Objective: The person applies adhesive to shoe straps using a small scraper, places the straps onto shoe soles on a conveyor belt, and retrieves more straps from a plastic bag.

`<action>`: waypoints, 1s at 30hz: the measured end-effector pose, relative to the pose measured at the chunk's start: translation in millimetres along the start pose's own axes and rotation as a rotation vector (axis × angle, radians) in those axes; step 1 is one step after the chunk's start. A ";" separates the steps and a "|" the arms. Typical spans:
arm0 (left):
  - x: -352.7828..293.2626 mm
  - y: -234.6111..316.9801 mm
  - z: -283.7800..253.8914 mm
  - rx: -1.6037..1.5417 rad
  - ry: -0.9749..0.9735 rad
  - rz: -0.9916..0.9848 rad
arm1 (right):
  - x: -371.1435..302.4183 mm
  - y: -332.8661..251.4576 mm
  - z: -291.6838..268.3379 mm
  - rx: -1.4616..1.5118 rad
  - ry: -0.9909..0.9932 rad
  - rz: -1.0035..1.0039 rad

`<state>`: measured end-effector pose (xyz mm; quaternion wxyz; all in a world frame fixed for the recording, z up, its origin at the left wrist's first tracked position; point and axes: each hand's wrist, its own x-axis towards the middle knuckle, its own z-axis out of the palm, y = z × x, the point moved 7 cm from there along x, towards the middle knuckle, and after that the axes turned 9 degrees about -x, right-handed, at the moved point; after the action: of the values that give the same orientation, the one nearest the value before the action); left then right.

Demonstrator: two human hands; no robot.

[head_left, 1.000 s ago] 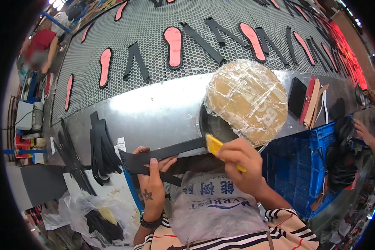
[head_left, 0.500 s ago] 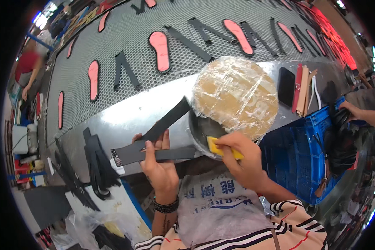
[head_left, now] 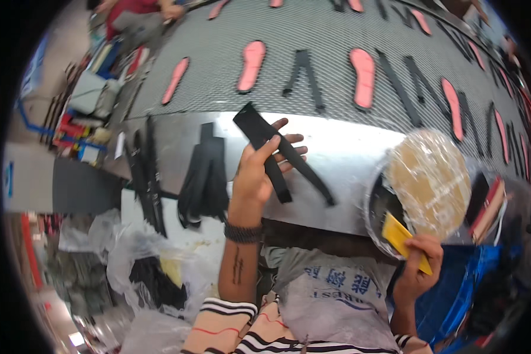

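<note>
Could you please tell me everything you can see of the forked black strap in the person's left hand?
The forked black strap is flat and matt, with a wider end pointing to the upper left and two narrower tails spreading toward the lower right. It looks pliable, though its exact material cannot be told. The left hand grips it near the fork. In the picture its tails cross the shiny metal surface; whether they touch it is unclear.
</note>
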<state>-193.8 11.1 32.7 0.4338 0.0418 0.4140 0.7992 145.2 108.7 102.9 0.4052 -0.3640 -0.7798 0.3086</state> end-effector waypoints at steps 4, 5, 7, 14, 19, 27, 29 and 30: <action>63.7 109.8 -65.6 0.252 -0.065 -0.001 | -1.8 8.6 5.7 0.146 0.040 0.254; 80.1 150.4 -84.2 0.303 -0.062 0.009 | -1.1 4.1 9.8 0.166 0.020 0.246; 115.0 243.2 -144.4 0.471 -0.062 0.143 | 2.5 -1.7 12.5 0.159 0.017 0.197; 46.1 315.8 -351.9 2.159 1.046 0.399 | 13.5 11.7 12.8 0.095 -0.017 0.259; 19.2 313.4 -362.2 2.136 1.126 0.430 | 15.2 7.0 23.1 0.080 -0.095 0.240; -28.3 293.3 -103.9 1.710 0.470 0.784 | 8.8 -3.3 40.4 -0.077 -0.212 0.096; -67.6 248.5 -47.6 0.976 0.247 0.802 | 10.3 -18.7 55.3 -0.242 -0.441 -0.117; -98.6 225.3 -18.6 0.835 0.151 0.890 | 16.4 -26.0 56.1 -0.203 -0.438 -0.112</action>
<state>-288.9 -135.6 206.7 -0.0252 0.3201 0.6644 0.6749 82.2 97.6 102.8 0.2042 -0.2837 -0.8949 0.2774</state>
